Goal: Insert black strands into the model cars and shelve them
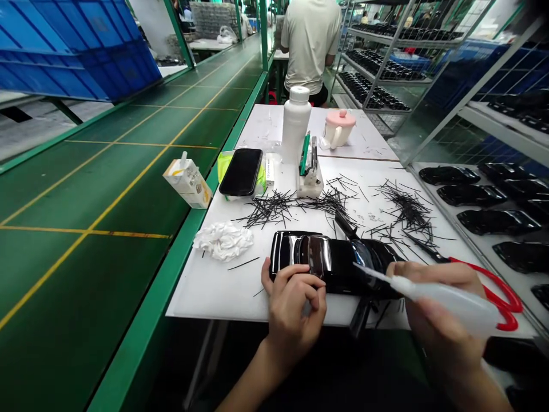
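A glossy black model car body (338, 260) lies lengthwise near the front edge of the white table, with a door-like flap standing out on each long side. My left hand (295, 303) is closed around its left end, fingers along the near side. In my right hand (450, 320) is a translucent squeeze bottle (458, 303) with a thin nozzle. The nozzle tip points left, at the car's windshield area; whether it touches cannot be made out. Thin black strips (272, 209) are scattered in heaps behind the car.
Red-handled scissors (510, 297) lie at right. Crumpled white tissue (223, 240), a phone (241, 171), a drink carton (189, 183), a white bottle (297, 123) and a pink-lidded mug (338, 129) stand around. A green conveyor (128, 166) runs left; racks of black car bodies (497, 222) are right. A person (311, 46) stands ahead.
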The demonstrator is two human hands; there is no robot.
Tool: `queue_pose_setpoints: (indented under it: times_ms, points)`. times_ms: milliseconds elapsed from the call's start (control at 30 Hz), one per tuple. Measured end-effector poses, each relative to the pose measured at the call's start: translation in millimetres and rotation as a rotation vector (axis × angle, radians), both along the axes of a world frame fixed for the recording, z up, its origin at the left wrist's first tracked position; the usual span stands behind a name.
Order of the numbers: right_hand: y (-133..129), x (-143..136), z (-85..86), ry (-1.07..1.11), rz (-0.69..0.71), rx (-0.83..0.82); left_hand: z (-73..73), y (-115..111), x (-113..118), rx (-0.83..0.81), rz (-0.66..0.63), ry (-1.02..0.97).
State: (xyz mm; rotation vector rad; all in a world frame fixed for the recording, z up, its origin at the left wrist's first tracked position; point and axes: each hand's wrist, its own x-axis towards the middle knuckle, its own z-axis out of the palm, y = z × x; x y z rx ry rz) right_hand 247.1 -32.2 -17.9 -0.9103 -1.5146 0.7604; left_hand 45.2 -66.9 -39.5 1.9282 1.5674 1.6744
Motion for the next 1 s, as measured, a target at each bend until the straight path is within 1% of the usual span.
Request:
queue_pose_setpoints:
  times_ms: [67, 133, 200, 300, 400, 533, 733, 1000]
  points:
    - [1, -2, -6.3, -0.003, 0.096, 0.1, 0.4, 0, 0, -0.001, -0.003, -0.011]
    - [4, -3, -8.4, -0.124, 0.172, 0.153, 0.9, -1, 0, -0.003, -0.012, -0.015]
    - [7, -5, -6.4, -0.235, 0.22, 0.18, 1.2, -1, -1, -0.003, -0.026, -0.017]
    - [10, -9, 0.3, -0.323, 0.265, 0.211, 1.5, -1, -3, 0.002, -0.041, -0.026]
    - [11, -13, 5.1, -0.405, 0.286, 0.239, 1.3, -1, -4, 0.011, -0.047, -0.033]
    - [12, -15, 6.0, -0.464, 0.282, 0.25, 0.8, -1, -4, 0.018, -0.052, -0.034]
    - [12, -16, 3.9, -0.457, 0.296, 0.281, 0.4, -1, -4, 0.017, -0.06, -0.046]
    - [11, -15, 5.5, -0.472, 0.321, 0.277, -0.3, -3, -4, 0.007, -0.055, -0.058]
